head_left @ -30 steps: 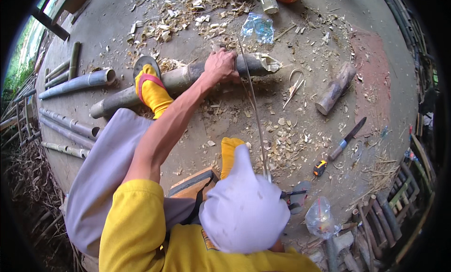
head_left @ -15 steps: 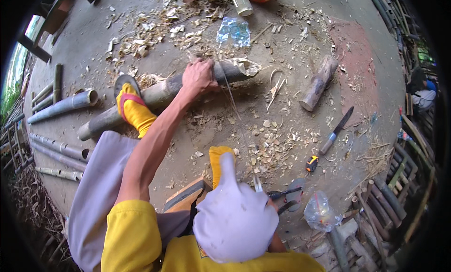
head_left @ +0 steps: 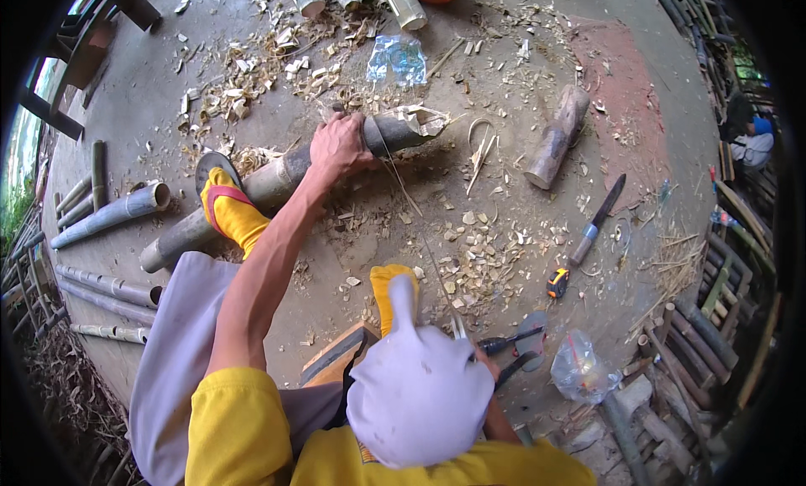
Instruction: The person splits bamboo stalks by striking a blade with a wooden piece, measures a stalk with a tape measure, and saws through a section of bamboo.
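Observation:
A thick dark bamboo pole (head_left: 281, 179) lies slantwise on the ground, its far right end splintered pale. My left hand (head_left: 340, 144) presses on it from above, fingers wrapped round it. My left foot (head_left: 228, 204), in a yellow sock and thong sandal, rests on the pole farther left. A thin saw (head_left: 407, 192), seen nearly edge-on, reaches from the pole, just right of my left hand, back toward my body. Beside its black handle, only a sliver of my right hand (head_left: 484, 362) shows, closed there; my raised right knee (head_left: 420, 394) hides most of it.
A long knife (head_left: 598, 221) and a tape measure (head_left: 557, 283) lie to the right, below a short log (head_left: 558, 137). Cut bamboo tubes (head_left: 113, 217) are at left. Wood chips (head_left: 478, 251) litter the ground. A plastic bag (head_left: 579, 368) lies near bamboo stacked at right.
The view has shifted slightly, so the pole and ground things appear lower and a little left. My left hand keeps its hold on the pole, and the saw still crosses at the same place.

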{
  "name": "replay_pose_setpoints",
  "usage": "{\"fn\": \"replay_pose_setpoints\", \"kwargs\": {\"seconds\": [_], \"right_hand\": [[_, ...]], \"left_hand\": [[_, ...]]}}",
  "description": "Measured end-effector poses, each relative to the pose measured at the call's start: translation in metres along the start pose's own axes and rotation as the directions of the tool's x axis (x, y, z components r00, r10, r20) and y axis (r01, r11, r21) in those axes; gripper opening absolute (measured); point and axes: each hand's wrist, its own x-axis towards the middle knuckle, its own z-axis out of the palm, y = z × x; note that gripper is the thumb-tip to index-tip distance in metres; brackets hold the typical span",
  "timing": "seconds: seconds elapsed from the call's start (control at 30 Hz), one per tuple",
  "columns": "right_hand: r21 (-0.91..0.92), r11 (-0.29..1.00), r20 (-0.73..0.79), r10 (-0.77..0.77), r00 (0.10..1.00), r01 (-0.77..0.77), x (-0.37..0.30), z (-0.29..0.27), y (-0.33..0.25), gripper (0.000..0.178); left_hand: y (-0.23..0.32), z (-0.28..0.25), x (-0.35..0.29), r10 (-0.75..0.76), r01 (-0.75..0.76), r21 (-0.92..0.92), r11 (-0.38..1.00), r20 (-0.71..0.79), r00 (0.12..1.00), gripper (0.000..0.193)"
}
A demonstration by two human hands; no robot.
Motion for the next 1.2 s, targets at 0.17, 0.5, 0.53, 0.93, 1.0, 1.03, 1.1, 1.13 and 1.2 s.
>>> {"fn": "replay_pose_setpoints", "kwargs": {"seconds": [0.17, 0.5, 0.53, 0.93, 1.0, 1.03, 1.1, 1.13, 1.2], "right_hand": [[0.222, 0.936, -0.208, -0.229, 0.951, 0.274, 0.106, 0.075, 0.026, 0.042], [-0.232, 0.932, -0.07, -0.302, 0.951, 0.279, -0.025, 0.0, 0.035, 0.042], [-0.313, 0.895, -0.048, -0.348, 0.936, 0.317, -0.02, 0.008, 0.034, 0.04], [0.281, 0.937, -0.08, -0.193, 0.978, 0.208, 0.137, 0.064, -0.061, 0.056], [0.257, 0.939, -0.12, -0.206, 0.971, 0.231, 0.126, 0.065, -0.057, 0.055], [0.231, 0.938, -0.138, -0.23, 0.963, 0.258, 0.125, 0.066, -0.056, 0.055], [0.167, 0.916, -0.208, -0.33, 0.921, 0.366, 0.124, 0.074, -0.047, 0.055], [0.134, 0.912, -0.235, -0.35, 0.907, 0.387, 0.122, 0.081, -0.036, 0.052], [0.07, 0.899, -0.287, -0.397, 0.872, 0.433, 0.129, 0.088, -0.028, 0.045]], "left_hand": [[0.019, -0.001, 0.003, 0.012, -0.012, -0.024, 1.0, -0.007, 1.0, 0.062], [0.012, -0.003, 0.005, -0.034, 0.036, -0.062, 0.997, 0.033, 0.999, 0.064], [0.005, 0.001, 0.004, -0.015, 0.015, -0.039, 0.999, -0.009, 1.0, 0.063], [0.024, 0.02, -0.044, 0.077, -0.079, -0.013, 0.997, -0.09, 0.993, 0.055], [0.035, 0.014, -0.049, 0.063, -0.061, -0.049, 0.997, 0.044, 0.997, 0.055], [0.037, 0.015, -0.049, 0.061, -0.058, -0.059, 0.997, 0.034, 0.998, 0.054], [0.036, 0.017, -0.047, 0.071, -0.069, -0.064, 0.996, 0.022, 0.997, 0.054], [0.038, 0.018, -0.049, 0.086, -0.084, -0.068, 0.994, 0.02, 0.996, 0.054], [0.037, 0.01, -0.045, 0.084, -0.081, -0.057, 0.995, 0.044, 0.996, 0.057]]}}
